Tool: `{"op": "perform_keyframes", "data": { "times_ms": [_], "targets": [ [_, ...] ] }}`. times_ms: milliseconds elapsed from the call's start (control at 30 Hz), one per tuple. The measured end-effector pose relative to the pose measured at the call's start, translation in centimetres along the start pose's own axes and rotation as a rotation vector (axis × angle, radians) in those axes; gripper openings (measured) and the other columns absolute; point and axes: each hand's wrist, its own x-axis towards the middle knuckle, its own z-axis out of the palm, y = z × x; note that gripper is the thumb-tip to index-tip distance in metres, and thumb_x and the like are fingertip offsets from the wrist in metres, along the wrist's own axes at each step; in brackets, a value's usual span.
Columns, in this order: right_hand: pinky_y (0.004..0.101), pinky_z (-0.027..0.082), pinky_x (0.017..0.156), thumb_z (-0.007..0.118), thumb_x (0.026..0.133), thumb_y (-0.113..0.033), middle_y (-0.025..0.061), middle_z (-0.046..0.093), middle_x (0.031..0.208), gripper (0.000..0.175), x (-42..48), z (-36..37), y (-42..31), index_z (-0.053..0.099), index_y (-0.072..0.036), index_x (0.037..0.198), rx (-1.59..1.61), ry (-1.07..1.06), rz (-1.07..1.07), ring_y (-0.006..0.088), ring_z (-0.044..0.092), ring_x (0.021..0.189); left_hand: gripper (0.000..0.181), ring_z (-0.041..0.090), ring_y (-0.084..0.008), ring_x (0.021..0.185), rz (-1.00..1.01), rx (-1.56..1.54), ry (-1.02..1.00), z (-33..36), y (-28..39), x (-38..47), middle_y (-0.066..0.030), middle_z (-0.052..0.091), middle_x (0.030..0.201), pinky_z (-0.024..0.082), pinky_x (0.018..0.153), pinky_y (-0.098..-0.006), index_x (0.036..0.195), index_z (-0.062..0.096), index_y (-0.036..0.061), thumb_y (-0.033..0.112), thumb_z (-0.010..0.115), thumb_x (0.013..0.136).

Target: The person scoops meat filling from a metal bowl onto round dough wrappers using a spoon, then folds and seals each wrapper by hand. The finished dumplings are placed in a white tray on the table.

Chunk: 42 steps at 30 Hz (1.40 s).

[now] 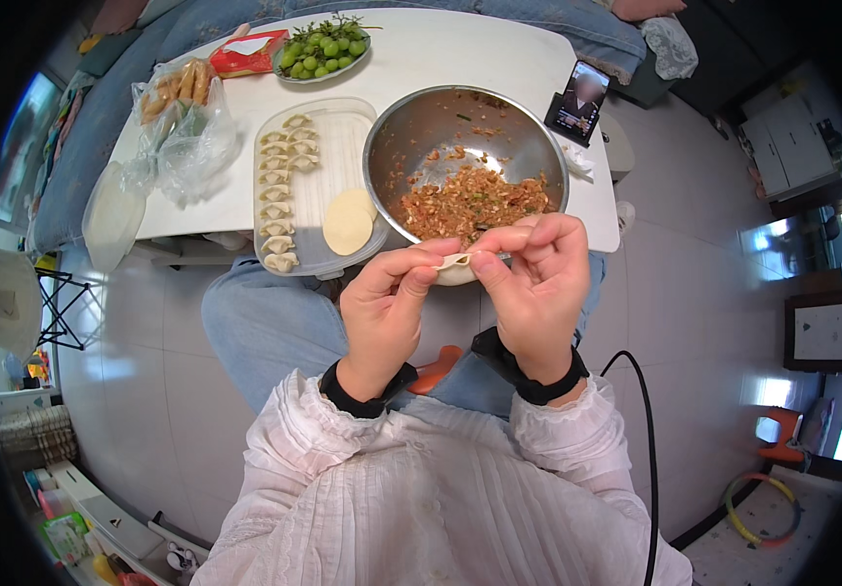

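Observation:
Between my two hands is a partly folded dumpling (pixel 455 272), its upper edge pinched by fingers and thumbs at both ends. My left hand (pixel 390 297) grips its left end, and my right hand (pixel 538 282) grips the right end. Just beyond them stands a steel mixing bowl (pixel 421 139) with minced filling (pixel 472 198) in its lower part. Left of the bowl, a translucent plastic tray (pixel 322 146) carries two columns of folded dumplings (pixel 275 193). A few round dough wrappers (pixel 348 228) overlap at the tray's near right corner.
On the white table (pixel 421 51) are a plate of green grapes (pixel 326 50), a red tissue pack (pixel 249 53) and a plastic bag of bread (pixel 185 95). A phone on a stand (pixel 579 102) is at the right. One black cable (pixel 644 410) runs beside my right arm.

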Motion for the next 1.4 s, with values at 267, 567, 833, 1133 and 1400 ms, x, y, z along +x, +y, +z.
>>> {"op": "perform_keyframes", "data": {
  "times_ms": [267,567,833,1133,1400],
  "targets": [
    [0.0267,0.04,0.088,0.069,0.076,0.005,0.0112,0.061,0.103,0.039,-0.1,-0.5,0.8,0.043,0.0,0.105,-0.32,-0.06,-0.107,0.0132,0.051,0.094,0.015,0.063,-0.0185,0.095,0.008,0.032,0.014,0.1,-0.1,0.3,-0.0169,0.066,0.107,0.05,0.085,-0.0299,0.1,0.061,-0.0044,0.009,0.056,0.094],
    [0.0366,0.034,0.101,0.079,0.075,-0.016,0.014,0.045,0.133,0.078,0.5,-1.6,1.3,0.032,-0.002,0.136,-0.116,-0.229,0.091,0.0238,0.038,0.128,0.022,0.064,-0.0157,0.089,-0.296,-0.206,0.039,-0.2,0.2,0.9,-0.0158,0.066,0.105,0.054,0.077,-0.0274,0.103,0.059,-0.0036,0.016,0.055,0.095],
    [0.0419,0.022,0.11,0.034,0.1,-0.038,0.0193,0.04,0.142,0.054,1.9,-1.5,0.5,0.052,0.004,0.128,-0.422,-0.54,0.04,0.0292,0.034,0.132,0.028,0.066,-0.0167,0.072,-0.445,-0.175,-0.07,-0.6,0.1,0.9,-0.0129,0.067,0.089,0.053,0.061,-0.0234,0.106,0.057,-0.0017,0.024,0.055,0.095],
    [0.0317,0.041,0.093,0.02,0.102,-0.043,0.0165,0.061,0.11,0.064,0.0,0.1,0.1,0.049,0.01,0.124,0.114,-0.368,0.517,0.0219,0.057,0.102,0.079,0.056,-0.0121,0.045,-0.351,-0.429,-0.334,-0.6,0.7,1.1,-0.0123,0.062,0.07,0.042,0.04,-0.0179,0.13,0.041,-0.0092,0.06,0.039,0.092],
    [0.0345,0.039,0.087,0.028,0.103,-0.03,0.0081,0.06,0.079,0.046,0.2,0.2,-0.6,0.062,0.001,0.097,-0.332,-0.416,0.064,0.0196,0.052,0.091,0.069,0.051,-0.0044,0.046,-0.365,0.084,-0.35,-0.6,3.2,2.1,-0.0063,0.062,0.072,0.034,0.037,-0.017,0.127,0.051,-0.0068,0.053,0.033,0.098]
  ]
}}
